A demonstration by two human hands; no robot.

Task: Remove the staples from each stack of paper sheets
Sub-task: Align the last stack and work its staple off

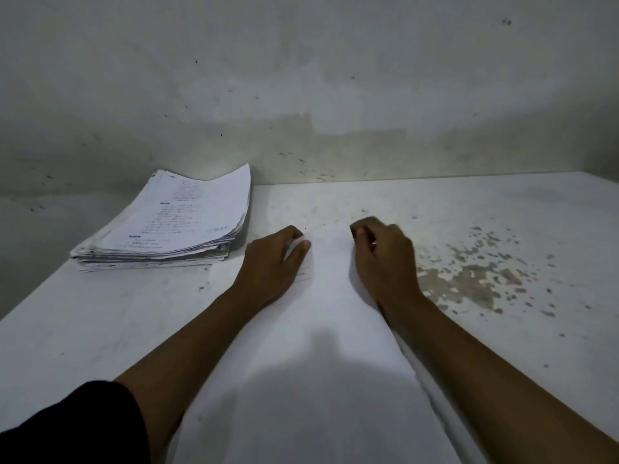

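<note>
At the far left of the table [83, 329] we see a paper pile [174, 226] with printed lines and small blue marks — too blurred to read. Our left hand [273, 262] pinches the far corner of the white paper stack [318, 346] before us. Our right hand [385, 259] rests curled on its right edge — a grip we cannot tell.

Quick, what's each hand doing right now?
Left hand: pinching the paper stack's far edge.
Right hand: fingers curled at that edge; grip cannot be told.
</note>
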